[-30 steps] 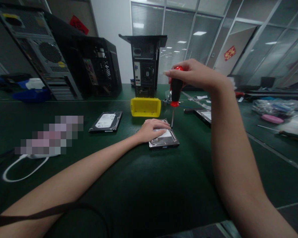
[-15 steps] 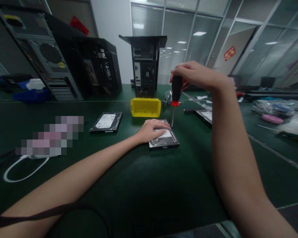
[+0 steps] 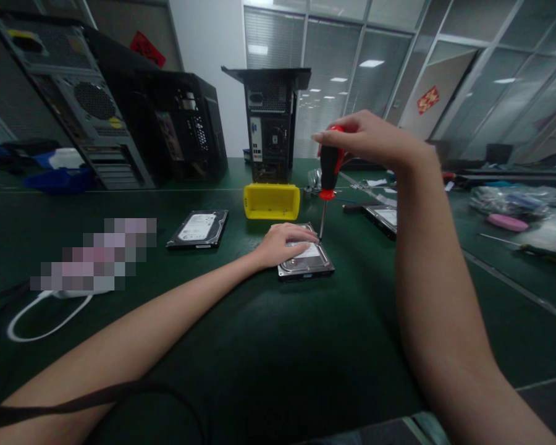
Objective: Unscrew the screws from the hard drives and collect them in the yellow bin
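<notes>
A silver hard drive (image 3: 306, 266) lies on the green table in front of me. Across its top rests my left hand (image 3: 288, 242), fingers stretched out flat and pressing on the label. My right hand (image 3: 352, 137) is closed around the top of a red and black screwdriver (image 3: 330, 170), held upright. The screwdriver's tip meets the drive's right edge, close to my left fingertips; any screw under it is too small to make out. Behind the drive stands a yellow plastic bin (image 3: 272, 203).
To the left lies another hard drive (image 3: 197, 228); a third (image 3: 382, 217) is partly behind my right forearm. Computer cases (image 3: 271, 123) stand along the back. At right are a second screwdriver (image 3: 537, 252), a pink oval item (image 3: 508, 222) and plastic bags. A dark cable crosses my left forearm.
My right fingers have shifted on the screwdriver handle, showing more of its red top. The screwdriver's tip stays at the same spot, and my left hand has not moved.
</notes>
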Demonstrator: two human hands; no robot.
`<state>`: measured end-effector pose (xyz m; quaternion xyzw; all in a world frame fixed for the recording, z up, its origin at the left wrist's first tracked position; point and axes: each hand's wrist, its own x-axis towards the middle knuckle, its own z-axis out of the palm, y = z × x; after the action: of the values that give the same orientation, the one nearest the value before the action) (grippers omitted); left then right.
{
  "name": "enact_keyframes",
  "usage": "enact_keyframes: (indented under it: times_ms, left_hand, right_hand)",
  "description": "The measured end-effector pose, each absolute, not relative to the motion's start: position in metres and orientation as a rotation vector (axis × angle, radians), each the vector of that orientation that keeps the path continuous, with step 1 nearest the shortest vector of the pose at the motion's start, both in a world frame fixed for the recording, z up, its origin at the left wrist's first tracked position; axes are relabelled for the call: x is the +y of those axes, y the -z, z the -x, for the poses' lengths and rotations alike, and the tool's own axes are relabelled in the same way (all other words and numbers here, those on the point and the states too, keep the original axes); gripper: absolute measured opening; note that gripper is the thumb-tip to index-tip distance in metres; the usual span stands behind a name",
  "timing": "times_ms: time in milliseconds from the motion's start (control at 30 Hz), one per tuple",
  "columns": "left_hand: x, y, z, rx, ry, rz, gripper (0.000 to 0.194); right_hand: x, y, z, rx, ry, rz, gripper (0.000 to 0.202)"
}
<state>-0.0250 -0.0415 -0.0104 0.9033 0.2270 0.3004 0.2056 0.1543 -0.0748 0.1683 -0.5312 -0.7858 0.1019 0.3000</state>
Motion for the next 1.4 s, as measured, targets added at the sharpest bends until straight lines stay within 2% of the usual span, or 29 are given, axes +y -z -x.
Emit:
enact_keyframes:
  times_ms: [367, 1000, 1400]
  left_hand:
    - [-0.0392, 0.0123, 0.0244, 0.638, -0.839, -2.529, 0.025]
    - [-0.0417, 0.0091, 0.0249, 0.630, -0.835, -2.519, 0.024]
    - [-0.0395, 0.0123, 0.0237, 0.630, -0.853, -2.538, 0.024]
  right_hand:
    - [-0.0737, -0.1686, -0.1539, -2.119, -0.109, 1.423, 0.041]
    - [-0.0786, -0.1695, -0.1529, -2.090, -0.206, 1.460, 0.036]
    - [-0.0702, -0.1653, -0.1549, -2.138, -0.077, 1.361, 0.042]
